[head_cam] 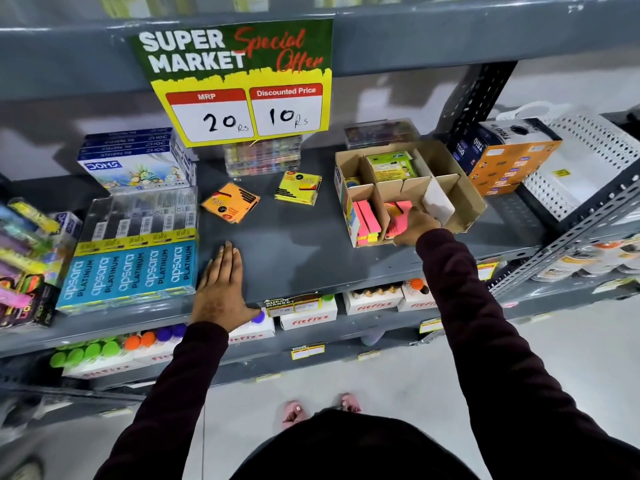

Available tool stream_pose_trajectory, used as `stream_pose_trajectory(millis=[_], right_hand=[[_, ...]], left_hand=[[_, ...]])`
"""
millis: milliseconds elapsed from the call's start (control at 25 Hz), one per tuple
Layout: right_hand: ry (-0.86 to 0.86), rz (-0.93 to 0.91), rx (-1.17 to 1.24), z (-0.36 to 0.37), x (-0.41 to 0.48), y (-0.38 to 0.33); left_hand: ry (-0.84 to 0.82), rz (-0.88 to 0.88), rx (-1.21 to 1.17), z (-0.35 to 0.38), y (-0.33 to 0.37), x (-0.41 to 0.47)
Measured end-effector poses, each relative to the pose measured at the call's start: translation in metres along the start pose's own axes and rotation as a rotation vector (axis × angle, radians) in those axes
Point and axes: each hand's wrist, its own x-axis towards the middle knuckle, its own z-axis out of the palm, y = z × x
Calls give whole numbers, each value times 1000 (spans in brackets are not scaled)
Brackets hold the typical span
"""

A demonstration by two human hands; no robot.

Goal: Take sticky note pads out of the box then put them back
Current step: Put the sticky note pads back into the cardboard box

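Observation:
A brown cardboard box (464,195) with dividers stands on the grey shelf (294,251). Pink and yellow sticky note pads (365,221) stand in its front left compartment, and a green pack (391,166) lies in a back one. My right hand (417,225) reaches into the front middle compartment, fingers closed on a pink sticky note pad (400,211). An orange pad (230,206) and a yellow pad (298,188) lie loose on the shelf to the left of the box. My left hand (221,285) rests flat on the shelf's front edge, holding nothing.
Blue apsara pencil boxes (128,271) and a stack of DOMS boxes (135,161) fill the shelf's left side. A price sign (242,84) hangs above. An orange box (509,161) and a white perforated basket (588,157) stand to the right. Bottles sit on the lower shelf.

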Motion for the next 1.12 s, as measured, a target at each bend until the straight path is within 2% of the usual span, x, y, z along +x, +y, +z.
stream_pose_trajectory(millis=[120,280,360,440,520,640,760,880,1120], right_hand=[[68,34,-6,1,-3,-2],[30,40,-46,-9,-6,-5],[120,13,-38,-25,-11,-19],[264,-104,-1,-36,-13,-46],[336,-271,89,-35,-13,-83],[192,-370,185,-8,-4,-135],[34,-245,170,28,17,-166],[62,-104,205,51,35,-184],[55,-56,184,69,50,-209]], left_hand=[[-1,0,7,0,-1,0],[-4,4,1,-1,0,-1],[21,10,-13,-1,0,-1],[35,15,-27,-1,0,-1],[43,24,-78,-2,-1,-2],[31,25,-113,-5,0,-3],[28,26,-133,-7,0,-1],[25,23,-137,-6,-2,0],[47,5,-151,-5,0,-2]])
